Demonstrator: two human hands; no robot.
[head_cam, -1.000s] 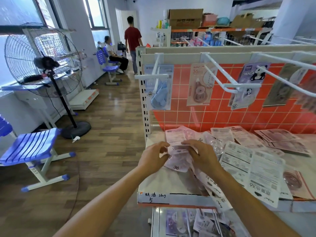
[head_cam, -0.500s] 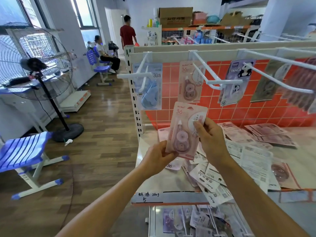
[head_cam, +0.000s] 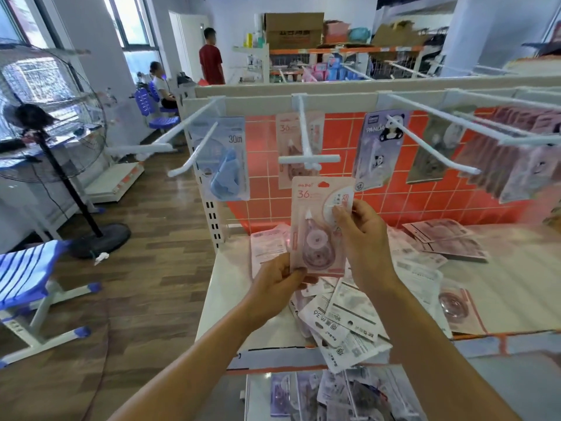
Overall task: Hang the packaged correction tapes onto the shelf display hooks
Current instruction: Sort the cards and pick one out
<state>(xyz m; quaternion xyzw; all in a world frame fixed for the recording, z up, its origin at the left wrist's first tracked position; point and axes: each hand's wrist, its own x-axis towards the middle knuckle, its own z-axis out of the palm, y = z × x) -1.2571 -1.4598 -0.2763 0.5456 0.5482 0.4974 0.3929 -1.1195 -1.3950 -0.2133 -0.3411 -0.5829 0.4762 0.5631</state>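
While both hands hold it up above the shelf (head_cam: 224,287), the pink correction tape package (head_cam: 315,208) stands upright, and its long axis is nearly vertical. Its printed front faces the camera, the number "36" is at the top, and the tip of the tape inside points upward. The left hand (head_cam: 276,281) pinches the lower left corner, with the thumb on the front. The right hand (head_cam: 361,235) grips the right edge higher up, and its fingertips (head_cam: 338,209) are curled onto the front. The top edge of the package is just below the front end of the middle hook (head_cam: 306,147), not on it. A similar pink package (head_cam: 287,138) hangs at the back of this hook. More packages lie in a loose pile (head_cam: 343,323) on the shelf, under the hands.
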